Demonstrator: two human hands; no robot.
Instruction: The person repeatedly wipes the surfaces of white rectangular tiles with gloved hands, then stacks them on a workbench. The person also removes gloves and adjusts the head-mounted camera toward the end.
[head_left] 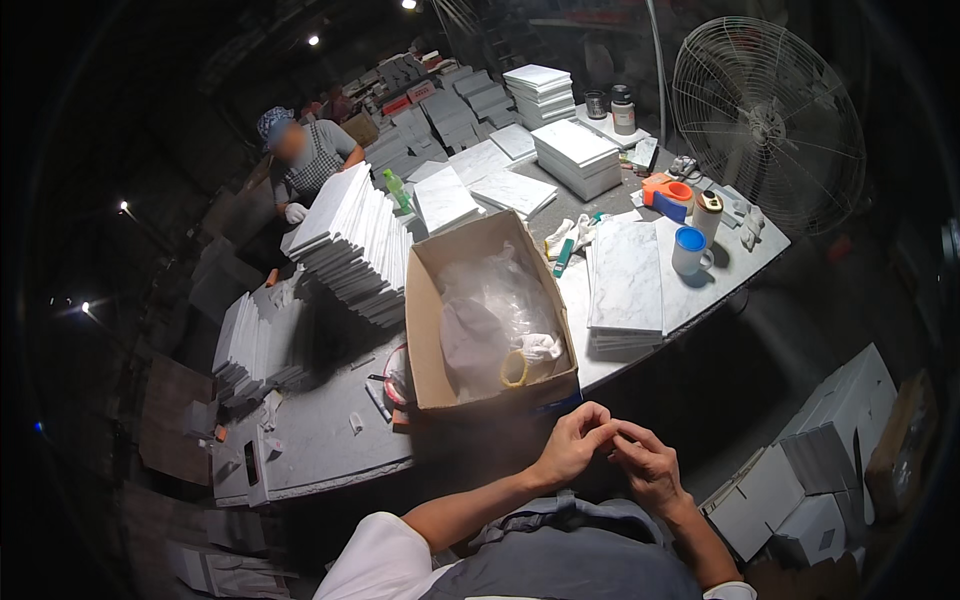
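My left hand (572, 447) and my right hand (650, 466) meet in front of my apron, fingertips pinched together. Whatever may be between the fingers is too small or hidden to make out. Just beyond them stands an open cardboard box (424, 330) at the table's near edge. Inside it lie clear plastic bags (490, 285), a whitish cloth or bag (472, 340), and a white knitted glove (541, 348) with a yellow cuff (514, 369). Neither hand touches the box.
Marble-look tiles (626, 275) are stacked right of the box, a taller tile stack (350, 245) left. A mug with a blue lid (690, 250) stands near the right edge. A large fan (768, 125) is beyond. Across the table, a person (315, 155) wears a white glove. Cartons (800, 470) sit lower right.
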